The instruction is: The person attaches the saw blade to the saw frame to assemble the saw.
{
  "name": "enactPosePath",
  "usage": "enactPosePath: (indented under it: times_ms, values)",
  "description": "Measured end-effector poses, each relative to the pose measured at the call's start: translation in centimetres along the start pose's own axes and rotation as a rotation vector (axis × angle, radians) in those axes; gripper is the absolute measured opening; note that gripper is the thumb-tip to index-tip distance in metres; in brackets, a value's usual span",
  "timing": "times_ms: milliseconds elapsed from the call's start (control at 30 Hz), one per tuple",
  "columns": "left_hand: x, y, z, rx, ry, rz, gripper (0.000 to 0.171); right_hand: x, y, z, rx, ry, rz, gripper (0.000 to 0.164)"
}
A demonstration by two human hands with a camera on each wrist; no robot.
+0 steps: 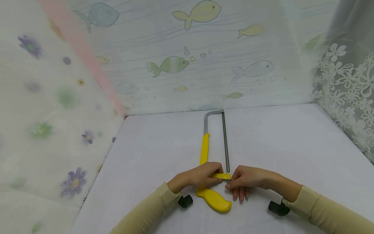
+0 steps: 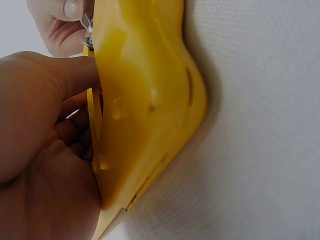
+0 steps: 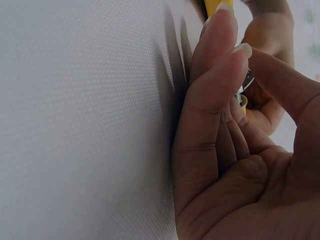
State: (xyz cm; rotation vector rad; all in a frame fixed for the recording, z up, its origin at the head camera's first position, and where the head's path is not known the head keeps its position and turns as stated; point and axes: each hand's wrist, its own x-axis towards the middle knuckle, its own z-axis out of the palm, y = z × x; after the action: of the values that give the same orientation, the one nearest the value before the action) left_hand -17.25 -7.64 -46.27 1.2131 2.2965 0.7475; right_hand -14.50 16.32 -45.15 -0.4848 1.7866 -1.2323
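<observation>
A hacksaw (image 1: 217, 201) with a yellow handle lies on the white table, its grey metal bow (image 1: 205, 123) pointing away from me. The dark blade (image 1: 225, 143) runs along its right side. My left hand (image 1: 201, 175) grips the yellow frame just above the handle, fingers curled over the short crosspiece. At the blade's near end, my right hand (image 1: 252, 178) pinches a small metal wing nut (image 2: 87, 23) between thumb and index finger. Its other fingers hang down near the cloth. In the right wrist view, the fingers partly hide the wing nut (image 3: 248, 78).
A white cloth covers the table (image 1: 146, 152). Behind it hangs a curtain (image 1: 210, 42) printed with fish, with a flowered sheet (image 1: 55, 130) at the left and lace (image 1: 350, 81) at the right. Black wrist cameras (image 1: 279, 208) sit under both sleeves.
</observation>
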Motion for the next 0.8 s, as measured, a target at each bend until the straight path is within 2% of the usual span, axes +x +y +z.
enactPosePath:
  times_ms: [567,800]
  values:
    - [-0.06,0.12,-0.02,0.002,0.009,-0.011,0.008,-0.83,-0.15,-0.71,-0.038,0.029,-0.01,0.021]
    - [-0.11,0.23,-0.1,-0.009,0.003,-0.012,0.008,-0.57,-0.17,-0.31,-0.014,-0.009,-0.016,0.027]
